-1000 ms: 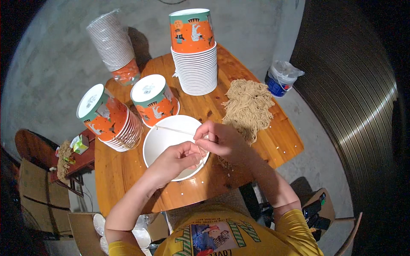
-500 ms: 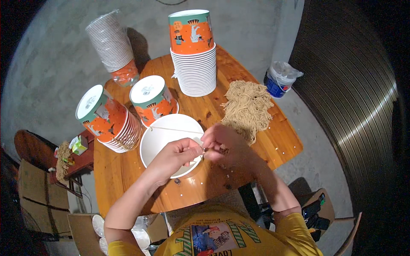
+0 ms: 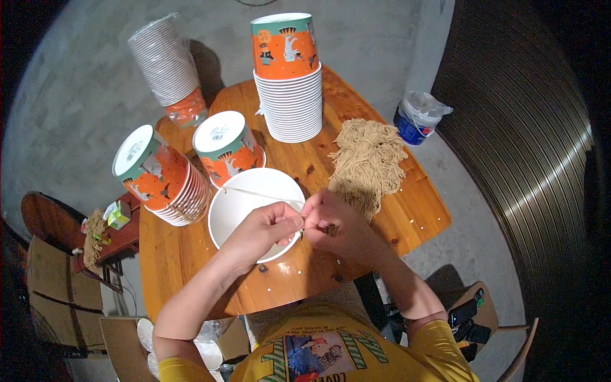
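Observation:
A white paper bucket [image 3: 232,219] stands mouth up on the wooden table in front of me. A tan cord [image 3: 258,193] runs across its mouth from a hole in the left wall to the right rim. There my left hand [image 3: 270,229] reaches over the opening, its thumb and forefinger pinching the cord at the rim. My right hand [image 3: 334,226] meets it from outside, fingertips closed on the same cord. The cord's end and any knot are hidden between my fingers.
Behind the bucket stand an upturned orange bucket [image 3: 219,149], a stack with cords [image 3: 156,175] and a tall stack [image 3: 287,105]. Tan cords [image 3: 368,162] lie heaped at right. A wrapped stack [image 3: 167,63] stands at back left; a blue-and-white pail [image 3: 417,120] is beyond the table.
My right hand's fingers have drawn in against my left fingertips at the rim. My left hand keeps its pinch, and the bucket stays almost in place.

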`<action>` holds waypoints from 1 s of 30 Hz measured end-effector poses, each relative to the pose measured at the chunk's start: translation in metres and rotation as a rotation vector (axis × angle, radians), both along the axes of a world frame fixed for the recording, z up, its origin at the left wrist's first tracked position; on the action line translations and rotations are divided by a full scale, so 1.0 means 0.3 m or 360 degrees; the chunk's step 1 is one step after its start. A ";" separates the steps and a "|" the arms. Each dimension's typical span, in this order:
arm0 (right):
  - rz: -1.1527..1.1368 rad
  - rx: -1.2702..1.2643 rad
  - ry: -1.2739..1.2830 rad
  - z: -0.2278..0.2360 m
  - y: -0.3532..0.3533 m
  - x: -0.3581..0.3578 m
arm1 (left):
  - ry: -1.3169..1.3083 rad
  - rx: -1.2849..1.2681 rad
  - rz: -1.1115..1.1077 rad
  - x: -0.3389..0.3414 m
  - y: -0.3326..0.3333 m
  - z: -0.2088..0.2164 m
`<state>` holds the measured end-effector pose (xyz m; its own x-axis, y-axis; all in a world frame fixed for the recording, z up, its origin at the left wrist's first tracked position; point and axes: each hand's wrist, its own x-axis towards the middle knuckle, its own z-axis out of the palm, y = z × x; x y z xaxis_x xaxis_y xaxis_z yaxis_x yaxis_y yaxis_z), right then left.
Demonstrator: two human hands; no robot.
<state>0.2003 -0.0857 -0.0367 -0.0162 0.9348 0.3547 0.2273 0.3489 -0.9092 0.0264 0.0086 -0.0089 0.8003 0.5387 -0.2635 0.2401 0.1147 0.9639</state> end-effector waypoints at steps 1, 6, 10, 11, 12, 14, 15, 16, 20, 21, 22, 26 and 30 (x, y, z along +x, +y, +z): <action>0.0001 0.0000 0.0000 0.000 0.000 -0.002 | 0.0000 0.0000 0.0001 0.000 0.001 -0.003; -0.0043 0.0127 -0.0225 -0.008 -0.004 -0.006 | -0.0101 -0.0089 0.0063 0.009 -0.003 -0.003; -0.0067 0.0238 -0.0290 -0.041 0.007 -0.011 | -0.0117 -0.0238 0.0100 0.008 0.005 0.003; -0.0065 0.0207 -0.0280 -0.041 0.005 -0.015 | -0.0129 -0.0303 0.0086 0.002 0.013 -0.003; -0.0064 0.0176 -0.0269 -0.040 0.004 -0.018 | -0.0141 -0.0367 0.0071 -0.001 0.019 -0.007; -0.0050 0.0191 -0.0292 -0.034 0.003 -0.016 | -0.0159 -0.0414 0.0055 -0.001 0.023 -0.009; -0.0038 0.0207 -0.0315 -0.032 0.002 -0.014 | -0.0176 -0.0462 0.0038 -0.001 0.024 -0.009; -0.0039 0.0207 -0.0316 -0.034 0.001 -0.013 | -0.0177 -0.0461 0.0037 -0.001 0.022 -0.009; -0.0091 0.0292 -0.0400 -0.035 -0.001 -0.008 | -0.0141 -0.0524 0.0043 -0.001 0.012 0.011; -0.0089 0.0273 -0.0391 -0.034 -0.002 -0.008 | -0.0103 -0.0533 0.0064 -0.002 0.010 0.017; -0.0087 0.0273 -0.0389 -0.035 0.000 -0.007 | -0.0102 -0.0532 0.0066 -0.004 0.013 0.014; -0.0095 0.0324 -0.0458 -0.022 -0.005 -0.003 | -0.0134 -0.0468 0.0026 -0.012 0.015 0.014; -0.0098 0.0334 -0.0479 -0.024 0.001 -0.001 | -0.0056 -0.0261 0.0001 -0.017 -0.003 0.039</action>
<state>0.2001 -0.0855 -0.0439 -0.0953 0.8446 0.5268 0.5000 0.4982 -0.7084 0.0212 0.0077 0.0028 0.8102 0.4911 -0.3200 0.2067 0.2716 0.9400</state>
